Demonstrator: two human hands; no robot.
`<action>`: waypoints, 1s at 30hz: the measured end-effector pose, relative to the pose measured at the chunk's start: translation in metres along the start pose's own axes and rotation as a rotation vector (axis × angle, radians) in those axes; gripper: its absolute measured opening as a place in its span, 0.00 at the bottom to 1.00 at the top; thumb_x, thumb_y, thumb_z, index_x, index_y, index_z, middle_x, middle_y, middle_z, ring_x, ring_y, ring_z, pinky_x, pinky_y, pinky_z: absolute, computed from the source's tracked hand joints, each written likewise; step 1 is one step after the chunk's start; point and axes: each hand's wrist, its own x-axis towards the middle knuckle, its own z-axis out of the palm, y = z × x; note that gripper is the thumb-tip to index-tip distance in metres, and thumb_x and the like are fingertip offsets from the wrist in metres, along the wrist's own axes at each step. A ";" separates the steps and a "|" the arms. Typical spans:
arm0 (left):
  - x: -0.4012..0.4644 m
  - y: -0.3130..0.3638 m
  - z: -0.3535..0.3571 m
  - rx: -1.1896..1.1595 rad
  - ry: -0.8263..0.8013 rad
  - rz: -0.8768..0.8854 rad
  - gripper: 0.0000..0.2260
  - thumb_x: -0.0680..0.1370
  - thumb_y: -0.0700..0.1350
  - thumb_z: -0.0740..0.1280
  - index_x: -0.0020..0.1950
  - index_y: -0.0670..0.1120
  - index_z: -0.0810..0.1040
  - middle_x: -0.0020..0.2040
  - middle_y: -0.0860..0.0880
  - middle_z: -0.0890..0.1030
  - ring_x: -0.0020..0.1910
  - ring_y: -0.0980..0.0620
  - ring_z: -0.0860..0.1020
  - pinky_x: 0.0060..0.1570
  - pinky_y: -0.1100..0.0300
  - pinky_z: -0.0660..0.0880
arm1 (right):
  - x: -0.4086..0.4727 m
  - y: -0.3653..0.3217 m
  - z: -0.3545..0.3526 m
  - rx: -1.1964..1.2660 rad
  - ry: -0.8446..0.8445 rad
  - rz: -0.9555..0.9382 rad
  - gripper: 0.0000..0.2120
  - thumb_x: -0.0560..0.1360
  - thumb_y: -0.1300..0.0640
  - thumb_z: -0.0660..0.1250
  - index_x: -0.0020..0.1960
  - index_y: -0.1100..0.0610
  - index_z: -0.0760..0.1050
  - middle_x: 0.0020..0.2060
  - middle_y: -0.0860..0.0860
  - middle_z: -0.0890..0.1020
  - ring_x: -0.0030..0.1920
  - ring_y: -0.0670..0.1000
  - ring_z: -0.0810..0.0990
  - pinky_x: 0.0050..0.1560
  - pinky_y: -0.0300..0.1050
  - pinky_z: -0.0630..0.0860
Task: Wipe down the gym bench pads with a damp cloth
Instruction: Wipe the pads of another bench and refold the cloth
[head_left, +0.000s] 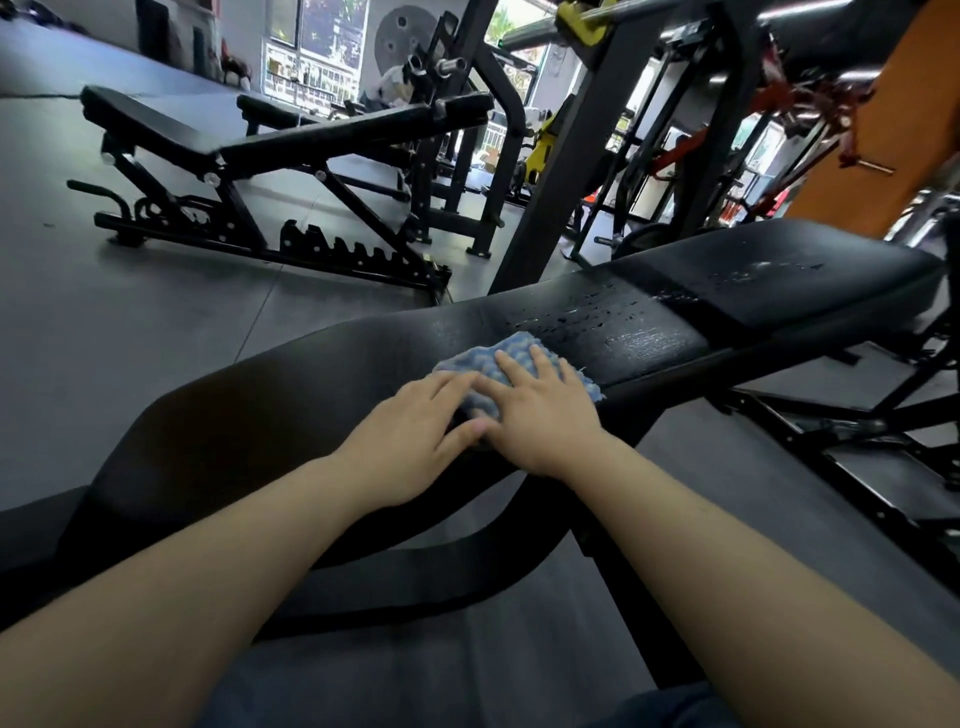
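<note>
Black vinyl bench pad (322, 395) is running across the head view, long axis going from lower left up to upper right, where the separate seat pad (810, 291) is sitting past a narrow gap. Grey rubber floor (156, 322) is lying under everything. Water droplets (597, 317) are beading on the bench pad just beyond the cloth, more on the seat pad. Second adjustable bench (291, 140) is standing well behind the bench pad, angled, with a toothed base rail. Black rack upright (566, 171) is rising just behind the bench pad; windows (317, 57) are showing far back in the room.

Blue nubby cloth (511, 371) is lying flat on the bench pad, roughly mid-length, its far edge pointing toward the seat pad. Left hand (410, 431) is resting palm down, fingers straight, fingertips touching the cloth's near-left edge. Right hand (540, 415) is pressing palm down on the cloth, fingers spread flat, covering much of it. Both hands are sitting side by side, touching at thumb and index, neither curling around the cloth. Both forearms are reaching in from the bottom edge, bare, nearly parallel, angled toward the seat pad.
</note>
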 end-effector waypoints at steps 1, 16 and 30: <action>0.000 0.000 0.002 0.036 -0.018 0.015 0.32 0.75 0.66 0.47 0.74 0.50 0.60 0.72 0.52 0.64 0.69 0.50 0.65 0.65 0.53 0.66 | 0.000 0.013 -0.002 0.024 0.017 0.046 0.26 0.79 0.38 0.47 0.76 0.39 0.49 0.77 0.50 0.49 0.76 0.59 0.44 0.74 0.59 0.42; 0.012 -0.024 0.001 -0.016 -0.049 -0.004 0.13 0.79 0.47 0.61 0.63 0.51 0.74 0.62 0.56 0.73 0.62 0.55 0.71 0.61 0.52 0.70 | -0.012 -0.005 0.007 0.039 0.073 0.062 0.26 0.78 0.38 0.47 0.75 0.38 0.50 0.77 0.51 0.48 0.76 0.61 0.41 0.72 0.64 0.38; 0.029 0.003 0.019 0.003 0.128 0.100 0.16 0.77 0.46 0.63 0.64 0.48 0.71 0.64 0.52 0.72 0.61 0.49 0.71 0.60 0.53 0.69 | -0.016 0.021 0.008 0.117 0.194 0.214 0.26 0.77 0.38 0.50 0.75 0.42 0.57 0.77 0.53 0.52 0.75 0.62 0.42 0.71 0.63 0.34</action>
